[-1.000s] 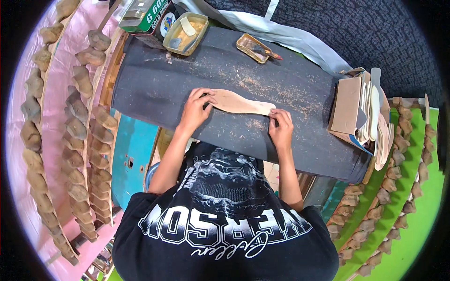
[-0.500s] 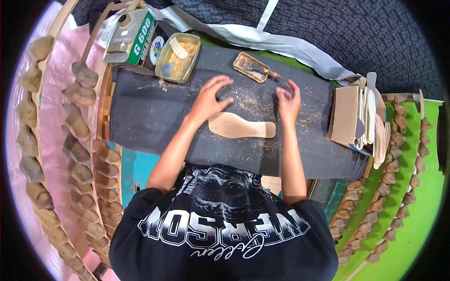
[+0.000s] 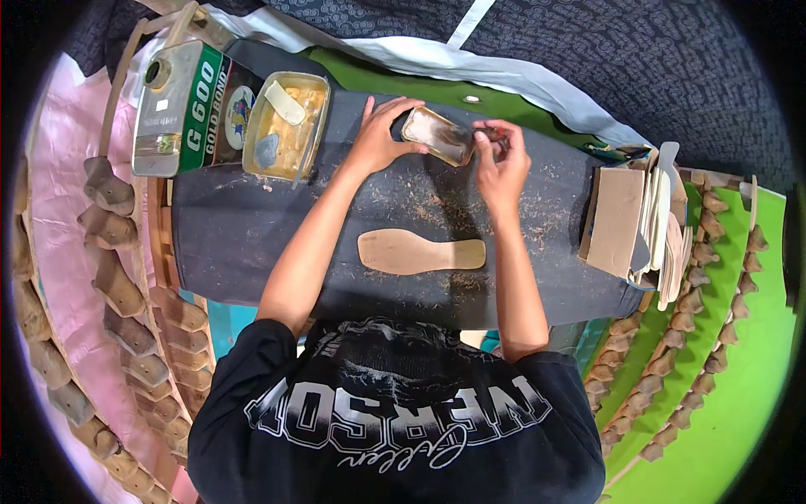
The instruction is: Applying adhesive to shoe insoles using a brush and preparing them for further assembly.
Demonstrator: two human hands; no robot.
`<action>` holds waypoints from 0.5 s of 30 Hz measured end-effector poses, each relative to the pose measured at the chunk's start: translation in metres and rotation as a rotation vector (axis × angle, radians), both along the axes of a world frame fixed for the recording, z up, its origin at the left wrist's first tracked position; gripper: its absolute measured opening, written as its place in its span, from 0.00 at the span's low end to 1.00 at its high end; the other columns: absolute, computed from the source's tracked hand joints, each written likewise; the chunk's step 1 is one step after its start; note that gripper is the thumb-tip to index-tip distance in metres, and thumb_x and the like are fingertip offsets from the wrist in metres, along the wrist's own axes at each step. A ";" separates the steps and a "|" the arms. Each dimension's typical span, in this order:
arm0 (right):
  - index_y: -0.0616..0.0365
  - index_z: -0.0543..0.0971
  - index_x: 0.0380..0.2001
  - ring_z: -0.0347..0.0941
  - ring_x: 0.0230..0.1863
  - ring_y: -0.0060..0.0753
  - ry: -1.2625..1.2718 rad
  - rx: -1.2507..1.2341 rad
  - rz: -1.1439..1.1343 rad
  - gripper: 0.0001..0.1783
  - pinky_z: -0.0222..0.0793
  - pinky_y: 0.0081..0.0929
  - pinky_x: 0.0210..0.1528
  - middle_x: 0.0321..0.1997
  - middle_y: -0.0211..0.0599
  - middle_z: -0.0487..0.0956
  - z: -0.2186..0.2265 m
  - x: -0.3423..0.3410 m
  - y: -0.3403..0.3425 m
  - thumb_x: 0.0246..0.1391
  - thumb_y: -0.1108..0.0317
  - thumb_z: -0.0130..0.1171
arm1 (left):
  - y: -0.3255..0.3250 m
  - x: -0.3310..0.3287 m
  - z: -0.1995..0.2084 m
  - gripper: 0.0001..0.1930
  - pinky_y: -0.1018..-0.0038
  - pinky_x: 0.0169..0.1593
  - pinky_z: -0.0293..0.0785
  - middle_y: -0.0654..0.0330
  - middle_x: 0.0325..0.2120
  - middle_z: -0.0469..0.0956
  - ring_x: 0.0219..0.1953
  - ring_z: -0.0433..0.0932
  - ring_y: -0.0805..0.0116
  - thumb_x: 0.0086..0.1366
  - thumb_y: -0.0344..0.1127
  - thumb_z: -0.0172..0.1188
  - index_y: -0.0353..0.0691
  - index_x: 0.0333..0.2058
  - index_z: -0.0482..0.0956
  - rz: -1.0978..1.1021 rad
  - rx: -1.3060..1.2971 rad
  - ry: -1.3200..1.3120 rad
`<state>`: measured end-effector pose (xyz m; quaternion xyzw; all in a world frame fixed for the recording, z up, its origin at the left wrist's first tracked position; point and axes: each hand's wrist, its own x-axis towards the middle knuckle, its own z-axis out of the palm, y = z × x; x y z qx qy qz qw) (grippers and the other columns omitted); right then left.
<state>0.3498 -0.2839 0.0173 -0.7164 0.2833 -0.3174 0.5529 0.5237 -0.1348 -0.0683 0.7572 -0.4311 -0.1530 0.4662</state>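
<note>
Near the far edge of the table, my left hand (image 3: 379,141) has its thumb and fingers on either side of the left end of a small rectangular tray (image 3: 407,128), which has whitish residue inside. At the tray's right end, my right hand (image 3: 501,160) pinches the handle of a dark-tipped brush (image 3: 489,134). Its dark end lies over the tray, partly blurred. A tan insole-shaped piece (image 3: 407,252) lies flat on the table nearer to me, between my forearms, touched by neither hand.
A large metal can (image 3: 180,109) and a yellowish tub (image 3: 290,126) holding a pale scraper stand at the far left. A cardboard box (image 3: 613,218) of sole-shaped pieces sits at the right. Shavings litter the dark cloth (image 3: 252,227). Racks of wooden shoe lasts (image 3: 117,281) flank both sides.
Both hands have moved away from me to the tray. My left hand has taken hold of its end, my right hand has gripped the brush, and the view has shifted slightly.
</note>
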 end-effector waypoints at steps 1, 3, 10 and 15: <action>0.65 0.80 0.48 0.83 0.43 0.25 0.048 -0.140 0.014 0.10 0.80 0.27 0.46 0.46 0.42 0.88 0.007 0.000 -0.001 0.64 0.77 0.66 | -0.002 0.001 0.001 0.46 0.42 0.79 0.36 0.55 0.65 0.77 0.73 0.67 0.57 0.46 0.58 0.82 0.53 0.65 0.77 0.004 0.016 0.005; 0.64 0.80 0.46 0.84 0.41 0.36 0.118 -0.376 0.076 0.12 0.80 0.32 0.46 0.43 0.42 0.86 0.007 -0.002 0.002 0.60 0.78 0.68 | -0.002 -0.002 0.000 0.47 0.43 0.80 0.37 0.56 0.64 0.77 0.73 0.67 0.58 0.46 0.59 0.82 0.54 0.65 0.77 0.013 0.023 -0.018; 0.64 0.80 0.47 0.82 0.41 0.46 0.149 -0.655 0.264 0.14 0.78 0.34 0.44 0.45 0.48 0.85 -0.006 0.006 0.011 0.58 0.80 0.69 | -0.005 -0.005 -0.001 0.43 0.46 0.80 0.38 0.62 0.63 0.80 0.72 0.68 0.61 0.47 0.58 0.82 0.58 0.63 0.81 0.044 0.017 -0.032; 0.61 0.80 0.49 0.83 0.50 0.52 0.051 -0.845 0.370 0.19 0.79 0.42 0.51 0.50 0.46 0.83 -0.016 0.026 0.007 0.51 0.80 0.68 | -0.006 -0.007 0.001 0.41 0.44 0.79 0.39 0.66 0.62 0.81 0.71 0.69 0.61 0.48 0.56 0.82 0.59 0.63 0.82 0.034 0.011 -0.074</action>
